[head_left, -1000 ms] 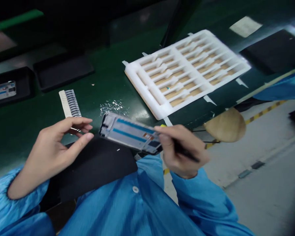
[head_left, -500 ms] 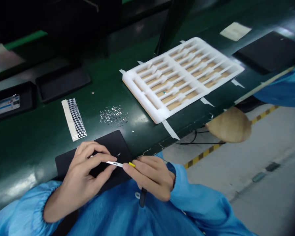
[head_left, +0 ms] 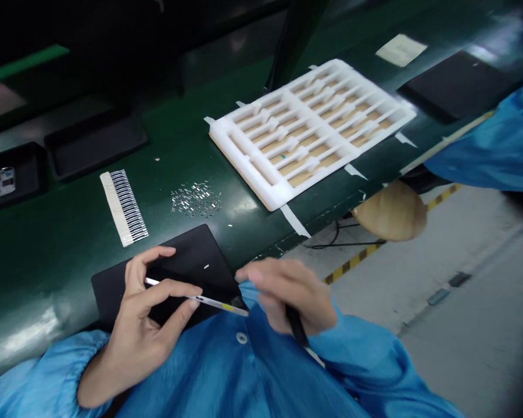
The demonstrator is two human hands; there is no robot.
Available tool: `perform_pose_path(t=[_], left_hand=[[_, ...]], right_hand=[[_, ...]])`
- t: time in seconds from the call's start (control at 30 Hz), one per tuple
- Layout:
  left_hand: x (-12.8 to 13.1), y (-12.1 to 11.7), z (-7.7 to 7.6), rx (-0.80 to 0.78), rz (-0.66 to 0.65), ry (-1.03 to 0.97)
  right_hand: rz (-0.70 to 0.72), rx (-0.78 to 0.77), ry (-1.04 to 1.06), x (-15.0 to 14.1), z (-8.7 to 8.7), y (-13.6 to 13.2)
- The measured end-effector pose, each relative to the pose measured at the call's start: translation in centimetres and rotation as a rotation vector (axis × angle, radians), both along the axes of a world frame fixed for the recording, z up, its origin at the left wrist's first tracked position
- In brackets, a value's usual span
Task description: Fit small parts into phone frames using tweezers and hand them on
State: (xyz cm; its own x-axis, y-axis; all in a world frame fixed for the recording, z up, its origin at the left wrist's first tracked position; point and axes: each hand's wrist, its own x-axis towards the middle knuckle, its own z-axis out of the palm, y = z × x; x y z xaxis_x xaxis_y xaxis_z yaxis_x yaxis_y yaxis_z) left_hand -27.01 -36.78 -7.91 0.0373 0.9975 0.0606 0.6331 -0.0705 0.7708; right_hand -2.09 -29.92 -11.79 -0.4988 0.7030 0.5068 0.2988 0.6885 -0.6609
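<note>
My left hand (head_left: pixel 150 316) pinches a thin, flat white strip (head_left: pixel 209 301) between thumb and forefinger. A yellow band marks the strip near its right end. My right hand (head_left: pixel 292 293) is apart from the strip, just to its right, somewhat smeared by motion. A slim black-handled tool (head_left: pixel 297 328) is held in its curled fingers; the tool's kind cannot be made out. Beneath the left hand lies a black mat or tray (head_left: pixel 187 249) with a tiny white piece (head_left: pixel 206 266) on it.
A row of wire-leaded parts on paper tape (head_left: pixel 124 206) and scattered small metal pieces (head_left: pixel 196 199) lie on the green table (head_left: pixel 174 133). A white slotted foam tray (head_left: pixel 283 194) is taped down beyond. Black trays (head_left: pixel 96 145) stand left; another person's blue sleeve (head_left: pixel 466 151) shows right.
My right hand has let go of the strip's right end and moved away to the right, uncovering the yellow band. The left hand still pinches the strip. The view has shifted slightly.
</note>
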Motion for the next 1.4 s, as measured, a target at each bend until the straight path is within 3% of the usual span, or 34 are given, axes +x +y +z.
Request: perform_pose_path(t=[0.07, 0.23, 0.43, 0.57, 0.7, 0.83, 1.0, 1.4], left_hand=[[-0.1, -0.1, -0.1, 0.026, -0.004, -0.003], [-0.3, -0.3, -0.6, 0.054, -0.007, 0.029], [-0.2, -0.2, -0.8, 0.072, -0.031, 0.049], [-0.2, 0.0, -0.8, 0.077, -0.021, 0.058], [0.0, 0.0, -0.8, 0.066, -0.018, 0.042], [0.1, 0.2, -0.7, 0.058, -0.004, 0.033], [0.3, 0.3, -0.6, 0.054, -0.003, 0.033], [0.3, 0.3, -0.6, 0.057, -0.012, 0.029]], right_hand=[[-0.081, -0.082, 0.055, -0.7, -0.3, 1.2], [0.139, -0.307, -0.105, -2.7, -1.9, 3.3], [0.173, -0.325, -0.180, -2.9, -2.6, 3.0], [0.197, -0.322, -0.197, -2.7, -1.5, 3.3], [0.043, -0.267, -0.027, -2.3, 1.7, 1.9], [-0.042, -0.130, -0.053, -2.5, 4.1, -1.2], [-0.138, 0.014, -0.133, -3.7, 3.5, -3.4], [-0.121, 0.124, -0.201, -4.3, 2.9, -3.3]])
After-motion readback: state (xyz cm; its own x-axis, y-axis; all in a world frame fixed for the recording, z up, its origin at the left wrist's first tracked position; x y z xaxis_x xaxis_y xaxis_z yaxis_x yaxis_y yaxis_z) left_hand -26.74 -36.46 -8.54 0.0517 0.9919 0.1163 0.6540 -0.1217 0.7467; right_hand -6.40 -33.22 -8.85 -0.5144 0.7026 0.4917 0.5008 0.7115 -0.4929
